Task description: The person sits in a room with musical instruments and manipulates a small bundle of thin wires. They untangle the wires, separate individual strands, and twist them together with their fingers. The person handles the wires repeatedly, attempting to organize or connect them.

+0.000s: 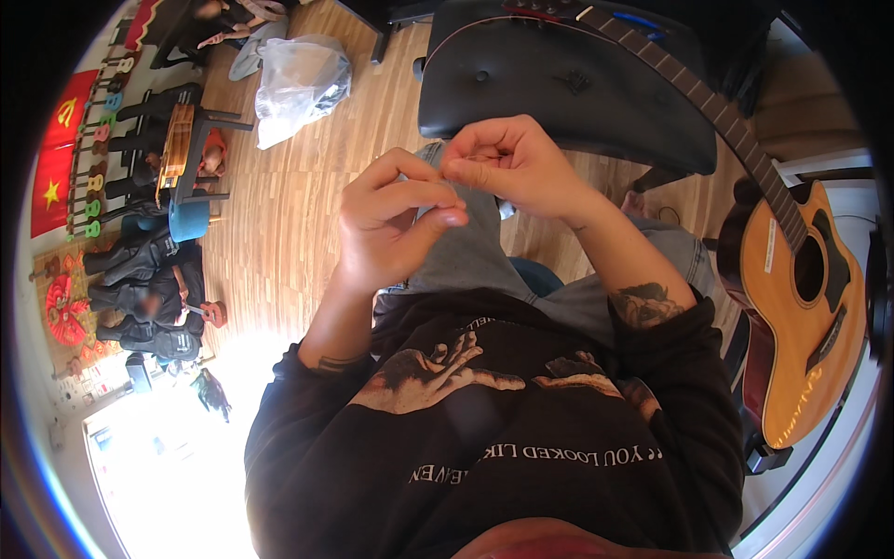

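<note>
While seated, holds two hands fingertip to fingertip above the jeans (456, 253), near one guitar (787, 345).

Curls the left hand (386, 219) partly open, thumb and forefinger narrowly apart; folds the right hand (521, 168) tighter, thumb against bent forefinger. Cannot tell whether holding anything between the fingertips: too small to see. Shows one guitar body at the right, well apart from both hands, with neck slanting over one black padded bench (494, 102) and hiding part of it; also blocks the bench's near edge with the right hand. Has one blue object (638, 25) beside the neck; farther left, on the wooden floor (279, 205), one pale plastic bag (303, 84) and one blue stool (188, 220).
</note>
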`<act>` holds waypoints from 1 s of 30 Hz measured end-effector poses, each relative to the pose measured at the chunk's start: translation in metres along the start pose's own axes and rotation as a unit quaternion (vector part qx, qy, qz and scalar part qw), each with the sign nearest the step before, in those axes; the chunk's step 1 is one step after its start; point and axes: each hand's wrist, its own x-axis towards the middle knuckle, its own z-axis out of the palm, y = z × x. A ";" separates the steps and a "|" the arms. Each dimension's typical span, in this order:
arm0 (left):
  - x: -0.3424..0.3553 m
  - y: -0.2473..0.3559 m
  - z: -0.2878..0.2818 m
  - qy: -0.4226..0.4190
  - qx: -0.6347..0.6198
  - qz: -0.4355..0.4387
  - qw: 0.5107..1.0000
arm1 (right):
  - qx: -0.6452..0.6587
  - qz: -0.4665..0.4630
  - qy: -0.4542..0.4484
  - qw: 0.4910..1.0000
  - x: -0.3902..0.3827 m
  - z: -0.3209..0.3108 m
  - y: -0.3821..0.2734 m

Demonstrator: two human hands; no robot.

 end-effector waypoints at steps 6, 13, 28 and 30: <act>-0.010 -0.020 -0.019 -0.040 -0.171 -0.010 0.984 | -0.034 -0.065 0.066 0.995 -0.001 -0.019 -0.009; -0.016 -0.015 -0.012 -0.004 -0.248 -0.133 0.960 | 0.161 -0.012 0.007 0.987 -0.004 -0.032 -0.019; -0.008 -0.006 0.000 0.000 -0.115 -0.297 0.948 | -0.163 -0.038 -0.059 0.984 -0.012 -0.011 -0.020; -0.008 -0.006 0.001 0.014 -0.120 -0.302 0.945 | -0.198 -0.145 -0.055 0.968 -0.008 -0.008 -0.012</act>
